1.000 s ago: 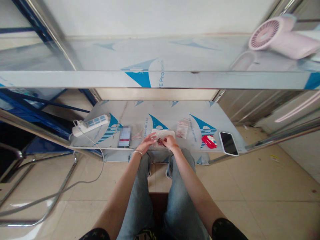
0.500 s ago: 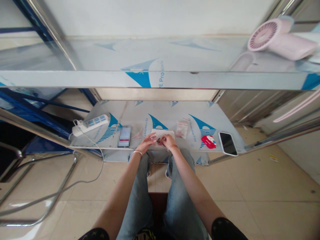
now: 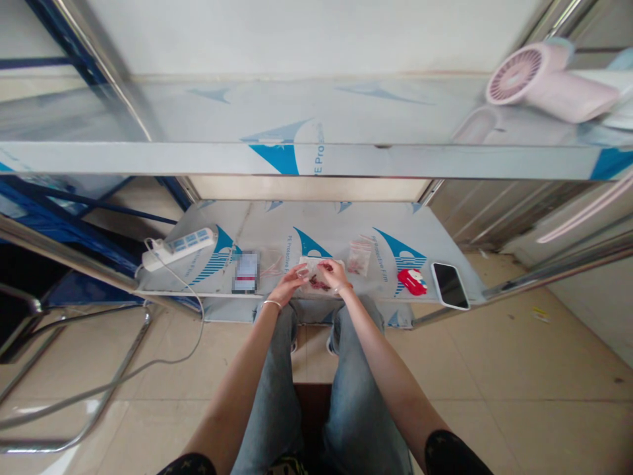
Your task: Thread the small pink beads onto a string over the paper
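A small white tray (image 3: 309,262) lies near the front edge of the lower shelf, holding several tiny dark-red pieces (image 3: 319,284) too small to name. My left hand (image 3: 291,280) is at the tray's left side, its thumb and fingers drawn together on something I cannot make out. Over the tray's right part, my right hand (image 3: 336,275) has its fingertips pinched, and whatever is between them is too small to tell. To the right of the tray lies a clear zip bag (image 3: 359,257) with small reddish contents.
A flat clear bag (image 3: 271,261) and a blurred-out phone-like object (image 3: 246,272) lie left of the tray. Further left is a white power strip (image 3: 179,248) with its cable. A red item (image 3: 412,282) and a phone (image 3: 450,285) lie right. The upper shelf (image 3: 198,157) holds a pink fan (image 3: 554,80).
My right hand has lifted slightly up and away from the dark-red pieces, leaving more of them visible. My left hand stays nearly in place.
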`<state>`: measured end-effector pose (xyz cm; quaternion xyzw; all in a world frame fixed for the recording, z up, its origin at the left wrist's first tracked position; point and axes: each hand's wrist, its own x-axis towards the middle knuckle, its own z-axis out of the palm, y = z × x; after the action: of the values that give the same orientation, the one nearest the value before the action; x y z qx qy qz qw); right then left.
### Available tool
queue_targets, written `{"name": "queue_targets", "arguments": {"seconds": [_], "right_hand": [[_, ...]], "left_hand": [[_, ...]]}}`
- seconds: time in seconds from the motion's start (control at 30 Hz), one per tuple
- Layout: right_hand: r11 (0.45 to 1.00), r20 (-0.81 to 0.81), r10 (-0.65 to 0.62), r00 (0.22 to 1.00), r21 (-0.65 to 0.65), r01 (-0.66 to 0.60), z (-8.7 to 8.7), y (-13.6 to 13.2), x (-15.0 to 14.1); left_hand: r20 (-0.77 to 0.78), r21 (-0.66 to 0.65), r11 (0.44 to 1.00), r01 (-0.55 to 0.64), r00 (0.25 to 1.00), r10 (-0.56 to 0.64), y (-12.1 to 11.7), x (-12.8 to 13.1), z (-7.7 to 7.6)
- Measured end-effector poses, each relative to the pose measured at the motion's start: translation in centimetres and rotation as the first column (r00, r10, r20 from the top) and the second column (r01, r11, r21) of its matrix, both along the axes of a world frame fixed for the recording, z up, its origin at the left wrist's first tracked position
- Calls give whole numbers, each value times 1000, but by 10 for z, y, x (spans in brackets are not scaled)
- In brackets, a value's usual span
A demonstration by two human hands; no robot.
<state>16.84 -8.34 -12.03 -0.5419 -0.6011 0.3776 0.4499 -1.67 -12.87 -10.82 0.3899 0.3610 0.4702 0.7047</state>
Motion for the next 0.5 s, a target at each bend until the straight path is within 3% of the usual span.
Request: {"name": "queue_targets", "arguments": {"seconds": [0.2, 0.33, 0.4, 0.5], "right_hand": [[977, 33, 207, 978, 44, -209, 42, -4, -9], [933, 142, 346, 927, 55, -357, 52, -10, -15], [947, 128, 301, 945, 75, -311, 48, -10, -13], [986, 60, 139, 989, 80, -143, 32, -8, -2]], "left_hand": [[23, 33, 999, -10, 1000, 9, 0, 1, 0], [54, 47, 998, -34, 998, 32, 0, 2, 1], [53, 43, 997, -58, 997, 56, 0, 2, 1], [18, 18, 997, -75, 997, 74, -1, 2, 2]]}}
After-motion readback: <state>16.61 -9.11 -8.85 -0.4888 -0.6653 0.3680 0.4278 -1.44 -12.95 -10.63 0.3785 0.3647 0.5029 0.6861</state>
